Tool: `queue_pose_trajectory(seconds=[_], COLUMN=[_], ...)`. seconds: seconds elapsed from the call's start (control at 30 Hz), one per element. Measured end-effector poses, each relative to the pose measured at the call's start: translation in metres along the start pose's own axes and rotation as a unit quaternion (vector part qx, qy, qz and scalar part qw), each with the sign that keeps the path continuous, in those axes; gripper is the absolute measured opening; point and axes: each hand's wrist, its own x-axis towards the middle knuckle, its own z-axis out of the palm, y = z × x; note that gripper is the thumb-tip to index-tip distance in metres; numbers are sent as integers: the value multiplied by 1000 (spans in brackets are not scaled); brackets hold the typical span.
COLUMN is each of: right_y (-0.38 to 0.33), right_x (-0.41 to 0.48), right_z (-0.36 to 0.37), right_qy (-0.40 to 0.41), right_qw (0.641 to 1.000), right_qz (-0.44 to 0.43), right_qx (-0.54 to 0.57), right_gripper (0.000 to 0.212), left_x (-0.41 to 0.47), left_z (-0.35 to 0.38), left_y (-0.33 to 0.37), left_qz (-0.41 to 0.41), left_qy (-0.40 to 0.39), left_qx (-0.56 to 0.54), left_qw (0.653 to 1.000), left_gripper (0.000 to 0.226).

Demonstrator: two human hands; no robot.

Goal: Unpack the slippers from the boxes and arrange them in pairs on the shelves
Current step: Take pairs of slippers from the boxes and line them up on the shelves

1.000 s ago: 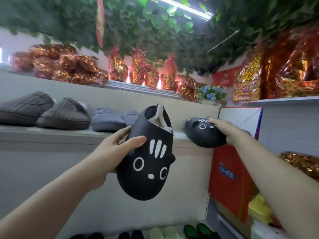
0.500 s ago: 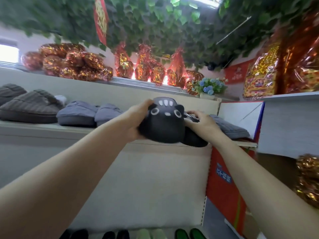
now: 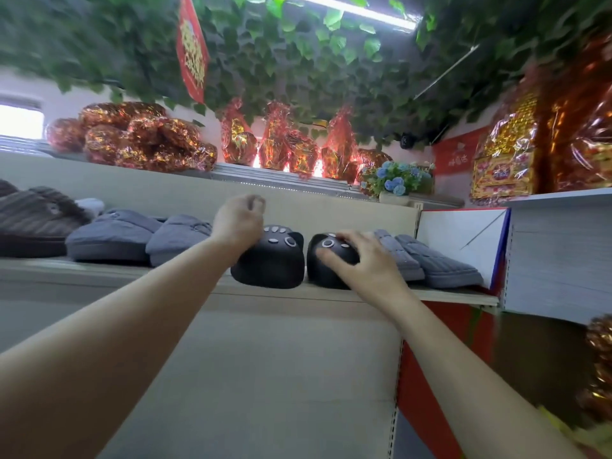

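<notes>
Slippers are lining the wooden shelf in pairs, toes pointing outward. Two black ones with cat faces are sitting side by side near the middle, with only a narrow gap showing between them.

The left hand is hovering above the back of the left cat slipper. Its fingers are curling in on themselves and gripping nothing. Whether the wrist is brushing the slipper, I cannot tell.

The right hand is resting on the right cat slipper. Its fingers are spreading and bending over the top of the toe while the thumb is pressing against the front, so the hand is cupping the slipper.

Just right of that hand, a pair of grey quilted slippers is lying at a slight angle. A white cardboard panel with red and blue edges is standing at the shelf's right end. To the left, blue-grey slippers are sitting next to dark ribbed slippers at the frame's edge.

Overhead, foil-wrapped packages are crowding the top shelf, with blue artificial flowers standing at its right end. Ivy leaves are covering the ceiling, a red banner is hanging from it, and a tube light is glowing.
</notes>
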Motion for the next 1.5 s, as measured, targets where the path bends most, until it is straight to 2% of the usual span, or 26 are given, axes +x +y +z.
queue_pose_trajectory(seconds=[0.07, 0.13, 0.2, 0.27, 0.43, 0.53, 0.67, 0.83, 0.93, 1.0, 1.07, 1.13, 1.23, 1.5], right_y=[6, 8, 5, 0, 2, 8, 11, 14, 34, 58, 81, 92, 93, 92], right_x=[-8, -11, -9, -5, 10, 14, 14, 14, 15, 21, 27, 32, 36, 19], right_z=[8, 12, 13, 15, 26, 28, 35, 29, 4, -15, -26, -30, -30, -34], right_qy=[17, 34, 42, 36, -18, -26, -13, -35, 47, 77, 21, -41, -47, -23], right_qw=[999, 999, 999, 999, 999, 997, 997, 996, 990, 974, 959, 954, 963, 959], right_qz=[-28, -32, -28, -27, -23, -14, -10, -26, -32, 19, 105, 137, 114, 75], right_qx=[-11, -6, -7, -8, -42, -66, -81, -84, -132, -212, -261, -262, -241, -274], right_gripper=[57, 57, 53, 51, 54, 53, 54, 54, 45, 45, 53, 66, 66, 63], left_x=[-17, -33, -39, -36, -15, -8, -3, -3, -12, -18, -22, -23, -24, -24], left_z=[1, 3, 5, 8, 23, 33, 41, 43, 46, 51, 59, 67, 76, 77], left_y=[1, -6, -22, -36, -54, -58, -61, -62, -57, -48, -38, -31, -29, -34], left_qz=[97, 182, 260, 293, 277, 255, 260, 261, 294, 329, 358, 375, 360, 341], left_qy=[-88, -155, -151, -126, -113, -110, -107, -98, -61, -46, -49, -57, -64, -61], left_qx=[74, 225, 317, 314, 323, 304, 312, 334, 354, 334, 320, 319, 335, 341], left_qw=[989, 944, 899, 894, 898, 911, 907, 901, 886, 882, 876, 869, 868, 874], left_gripper=[62, 86, 90, 85, 91, 82, 66, 68, 77, 73, 68, 65, 65, 68])
